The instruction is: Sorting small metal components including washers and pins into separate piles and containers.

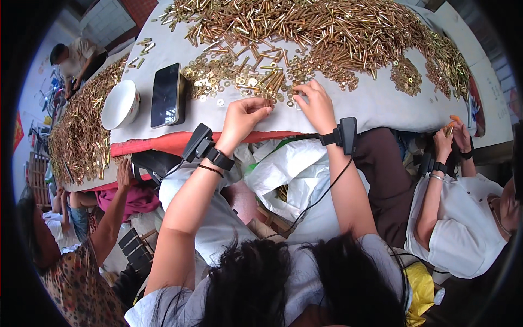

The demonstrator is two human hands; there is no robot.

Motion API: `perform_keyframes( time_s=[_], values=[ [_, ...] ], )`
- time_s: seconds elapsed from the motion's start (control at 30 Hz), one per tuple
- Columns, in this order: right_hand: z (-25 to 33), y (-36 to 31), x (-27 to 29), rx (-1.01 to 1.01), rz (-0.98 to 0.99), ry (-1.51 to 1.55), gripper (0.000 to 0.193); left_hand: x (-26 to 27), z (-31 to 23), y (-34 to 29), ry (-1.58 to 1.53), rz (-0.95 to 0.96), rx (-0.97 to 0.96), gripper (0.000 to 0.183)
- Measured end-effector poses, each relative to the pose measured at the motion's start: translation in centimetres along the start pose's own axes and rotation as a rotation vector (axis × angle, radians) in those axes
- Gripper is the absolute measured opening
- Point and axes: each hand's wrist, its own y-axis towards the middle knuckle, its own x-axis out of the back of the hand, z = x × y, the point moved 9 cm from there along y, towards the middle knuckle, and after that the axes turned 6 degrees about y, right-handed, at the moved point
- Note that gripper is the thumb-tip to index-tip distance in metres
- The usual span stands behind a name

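Note:
My left hand [248, 115] is closed in a pinch at the table's near edge, thumb against fingers. A small piece seems to be at its fingertips, too small to name. Just right of it, my right hand [316, 104] bends its thumb and index finger together over the nearest washers; what they hold, if anything, I cannot make out. Loose brass-coloured washers [207, 79] lie scattered in front of both hands, mixed with a small cluster of metal bolts [272, 80]. Behind them spreads a big heap of golden, rod-shaped bolts [305, 24].
A phone [165, 95] and a white bowl [120, 104] sit to the left on the grey cloth [376, 109]. Another heap of bolts [81, 131] lies farther left. Below the edge, a white plastic bag [294, 166] lies open at my lap. Co-workers' hands [444, 141] show at both sides.

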Motion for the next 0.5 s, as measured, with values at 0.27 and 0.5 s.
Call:
perform_keyframes(
  time_s=[0.27,0.5],
  values=[
    [-0.8,0.9,-0.6,-0.152,-0.068,0.259,0.01,0.3,0.0,-0.4,0.064,-0.001,-0.006,0.023],
    [2.7,0.0,-1.3,-0.16,0.027,0.933,0.008,-1.7,-2.0,0.4,0.186,0.043,-0.073,0.025]
  ],
)
